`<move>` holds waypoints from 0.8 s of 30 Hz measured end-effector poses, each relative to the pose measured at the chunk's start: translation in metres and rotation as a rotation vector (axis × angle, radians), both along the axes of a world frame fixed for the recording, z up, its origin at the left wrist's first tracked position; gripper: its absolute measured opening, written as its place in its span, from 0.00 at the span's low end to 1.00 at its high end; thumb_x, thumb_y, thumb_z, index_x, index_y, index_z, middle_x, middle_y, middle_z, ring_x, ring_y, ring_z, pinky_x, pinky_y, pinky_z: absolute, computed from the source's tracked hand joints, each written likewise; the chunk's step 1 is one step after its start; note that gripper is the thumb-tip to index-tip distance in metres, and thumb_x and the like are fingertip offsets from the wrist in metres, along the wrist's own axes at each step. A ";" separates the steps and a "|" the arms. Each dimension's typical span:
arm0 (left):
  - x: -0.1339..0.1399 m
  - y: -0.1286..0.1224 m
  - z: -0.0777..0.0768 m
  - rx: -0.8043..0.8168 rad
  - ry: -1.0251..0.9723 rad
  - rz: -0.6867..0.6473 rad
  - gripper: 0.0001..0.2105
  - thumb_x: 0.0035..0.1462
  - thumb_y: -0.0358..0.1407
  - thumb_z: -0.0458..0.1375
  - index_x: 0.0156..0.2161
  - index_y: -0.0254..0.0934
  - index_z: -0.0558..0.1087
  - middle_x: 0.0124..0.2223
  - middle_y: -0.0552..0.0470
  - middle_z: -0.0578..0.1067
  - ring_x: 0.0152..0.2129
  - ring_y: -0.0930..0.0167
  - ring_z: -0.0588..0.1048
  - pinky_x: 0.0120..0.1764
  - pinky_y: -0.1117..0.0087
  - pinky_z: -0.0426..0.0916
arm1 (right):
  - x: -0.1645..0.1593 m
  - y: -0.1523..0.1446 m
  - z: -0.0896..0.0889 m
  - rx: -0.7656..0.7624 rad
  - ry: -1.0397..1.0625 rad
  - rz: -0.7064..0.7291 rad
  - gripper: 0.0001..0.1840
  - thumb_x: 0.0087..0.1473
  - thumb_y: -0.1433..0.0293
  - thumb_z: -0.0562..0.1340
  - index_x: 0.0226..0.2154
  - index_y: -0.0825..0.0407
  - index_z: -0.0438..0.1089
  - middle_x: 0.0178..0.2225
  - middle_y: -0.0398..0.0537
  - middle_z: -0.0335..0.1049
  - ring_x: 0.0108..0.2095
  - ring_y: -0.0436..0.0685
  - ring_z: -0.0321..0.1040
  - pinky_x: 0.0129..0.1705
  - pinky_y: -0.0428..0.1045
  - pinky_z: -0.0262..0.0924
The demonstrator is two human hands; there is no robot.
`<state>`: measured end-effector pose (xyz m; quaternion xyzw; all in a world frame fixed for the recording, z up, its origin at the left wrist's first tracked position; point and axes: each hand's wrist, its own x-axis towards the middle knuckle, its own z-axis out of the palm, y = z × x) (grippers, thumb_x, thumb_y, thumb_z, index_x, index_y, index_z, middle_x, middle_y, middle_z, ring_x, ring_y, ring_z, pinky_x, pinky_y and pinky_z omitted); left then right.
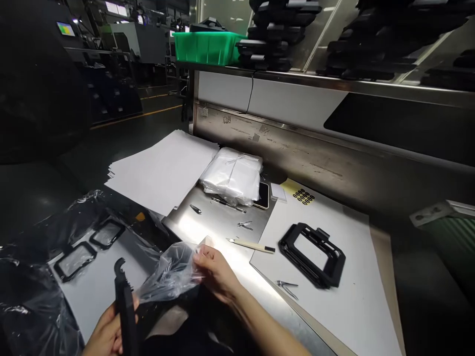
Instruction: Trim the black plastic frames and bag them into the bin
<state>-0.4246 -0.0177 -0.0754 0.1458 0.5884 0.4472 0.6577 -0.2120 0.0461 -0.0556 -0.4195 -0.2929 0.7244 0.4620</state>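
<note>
My left hand (107, 330), low in the view, is closed around a black plastic part (126, 309) with a hooked upper end, seen edge-on. My right hand (217, 272) pinches the edge of a clear plastic bag (172, 272). The bag stretches across to my left hand; whether the part is partly inside it I cannot tell. To the right, a black plastic frame (336, 271) with a rectangular opening lies on white sheets (356, 306). On the left, two black frames (76, 261) in clear plastic lie on white paper inside a box lined with dark film (22, 296).
A paper stack (159, 170) and a bundle of clear bags (233, 173) lie behind my hands. Nearby are a phone (263, 196), a pen (230, 204), a craft knife (252, 245), nippers (287, 288) and black stickers (304, 196). Above, a shelf carries a green bin (208, 48) and stacked black parts (278, 39).
</note>
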 end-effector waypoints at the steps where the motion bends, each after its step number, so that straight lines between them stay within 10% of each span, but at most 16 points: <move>1: -0.004 -0.004 0.001 0.013 0.004 -0.013 0.14 0.35 0.38 0.65 0.29 0.39 0.67 0.12 0.65 0.53 0.08 0.84 0.49 0.11 0.82 0.47 | -0.002 0.000 -0.005 0.015 -0.060 -0.007 0.19 0.36 0.59 0.63 0.19 0.52 0.53 0.14 0.33 0.47 0.14 0.43 0.43 0.16 0.42 0.41; 10: 0.031 0.006 0.016 0.171 0.272 -0.714 0.35 0.52 0.43 0.48 0.57 0.40 0.31 0.19 0.55 0.72 0.09 0.79 0.56 0.16 0.76 0.49 | -0.007 0.017 -0.023 0.245 -0.523 0.227 0.15 0.45 0.64 0.56 0.16 0.56 0.63 0.12 0.36 0.53 0.14 0.44 0.47 0.18 0.42 0.41; 15: 0.047 0.012 -0.001 0.128 0.241 -0.746 0.17 0.51 0.44 0.49 0.42 0.33 0.63 0.19 0.57 0.68 0.09 0.80 0.57 0.14 0.77 0.49 | 0.020 -0.010 0.001 0.458 -0.744 0.358 0.11 0.46 0.66 0.56 0.21 0.55 0.69 0.18 0.41 0.59 0.20 0.47 0.53 0.23 0.44 0.46; 18: 0.037 0.009 -0.002 0.100 0.270 -0.743 0.14 0.51 0.44 0.49 0.27 0.33 0.65 0.19 0.57 0.66 0.09 0.81 0.56 0.13 0.78 0.50 | 0.042 -0.047 0.011 0.554 -0.913 0.325 0.13 0.50 0.66 0.53 0.23 0.54 0.69 0.21 0.45 0.59 0.22 0.49 0.53 0.25 0.46 0.46; 24: 0.025 0.013 0.000 0.087 0.285 -0.770 0.15 0.48 0.39 0.54 0.42 0.36 0.65 0.19 0.57 0.67 0.08 0.78 0.61 0.13 0.76 0.55 | 0.026 -0.101 0.000 0.817 -0.996 0.573 0.15 0.53 0.70 0.46 0.30 0.54 0.68 0.18 0.45 0.62 0.16 0.49 0.53 0.19 0.44 0.46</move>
